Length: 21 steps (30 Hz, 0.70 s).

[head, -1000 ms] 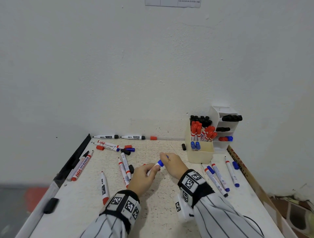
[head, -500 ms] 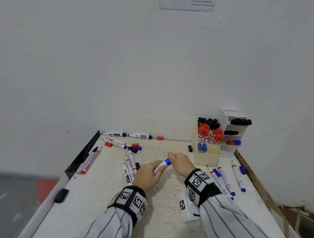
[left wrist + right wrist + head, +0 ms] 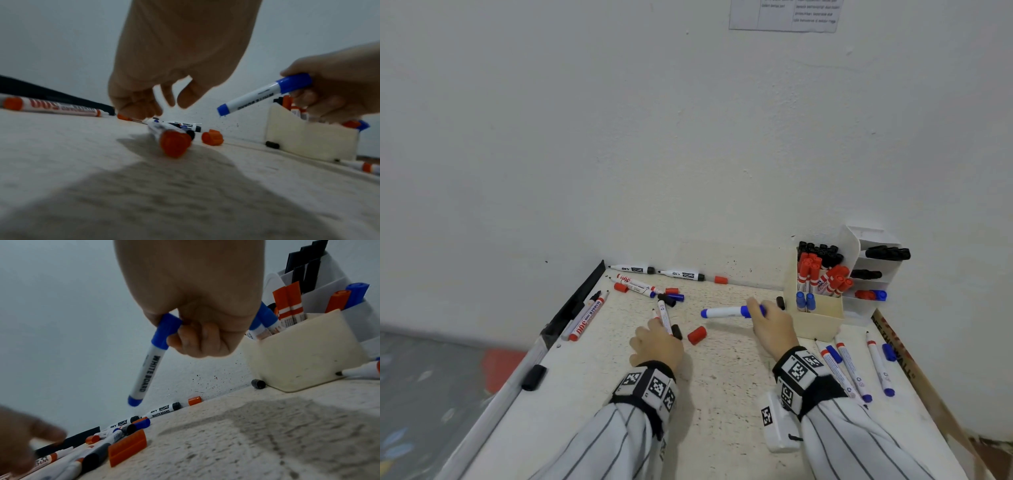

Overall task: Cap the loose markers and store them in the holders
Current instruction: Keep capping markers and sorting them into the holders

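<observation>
— Since the earlier frame, the hands were drawn apart: the blue marker, which had been gripped by both at the middle of the table, was left in the right hand alone and carried toward the cream holder.

— How was it gripped?

— Its capped end was pinched between thumb and curled fingers; the barrel was held clear of the table, roughly level, its long axis pointed left, away from the holder.

— And the holder's place?

— Just to the right of that hand, upright, with two blue caps showing in its near compartment. By judgement, the barrel would have to be swung upright before it could be dropped in.

— The left hand?

— It was lowered over loose markers, fingers loosely curled with the tips at one barrel; nothing could be seen gripped. A red cap was lying just beside it, so that hand was the nearer for the next capping.
</observation>
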Available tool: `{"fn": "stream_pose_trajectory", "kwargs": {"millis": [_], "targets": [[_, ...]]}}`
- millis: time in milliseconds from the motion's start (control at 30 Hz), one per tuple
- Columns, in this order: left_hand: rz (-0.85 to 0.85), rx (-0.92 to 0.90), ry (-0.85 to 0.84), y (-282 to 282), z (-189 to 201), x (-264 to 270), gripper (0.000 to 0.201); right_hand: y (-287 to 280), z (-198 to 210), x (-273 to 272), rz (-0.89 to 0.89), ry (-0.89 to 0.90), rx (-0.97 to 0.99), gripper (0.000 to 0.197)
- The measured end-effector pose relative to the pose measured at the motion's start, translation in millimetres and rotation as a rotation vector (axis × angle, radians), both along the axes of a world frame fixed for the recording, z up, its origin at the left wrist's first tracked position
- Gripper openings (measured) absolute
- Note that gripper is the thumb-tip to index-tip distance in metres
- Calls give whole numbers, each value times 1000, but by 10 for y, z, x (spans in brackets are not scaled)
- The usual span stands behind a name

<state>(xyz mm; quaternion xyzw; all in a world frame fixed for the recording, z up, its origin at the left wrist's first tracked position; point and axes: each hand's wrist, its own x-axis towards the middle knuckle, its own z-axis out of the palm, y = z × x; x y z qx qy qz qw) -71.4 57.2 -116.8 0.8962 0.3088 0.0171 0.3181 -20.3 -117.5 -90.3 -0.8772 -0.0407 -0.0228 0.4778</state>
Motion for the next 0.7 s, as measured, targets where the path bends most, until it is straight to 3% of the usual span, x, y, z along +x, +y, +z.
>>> {"fn": "stream_pose_trajectory", "kwargs": {"millis": [67,133,333,500,700], "targets": [[26,-1,163,75,-8,-51,43,-24,13,0,-49,-64,76,30],[34,-29,206,151,-49,-63,41,-47,17,12,-79,-108,119,27],[-40,-99,201,196,-33,-107,35,-110,83,-20,-87,-249,175,7],[-92,-54,223,145,-24,-80,28,-343,227,-58,-85,-435,183,11],[22,-164,147,167,-40,25,31,-884,513,-108,-202,-641,202,5]]}}
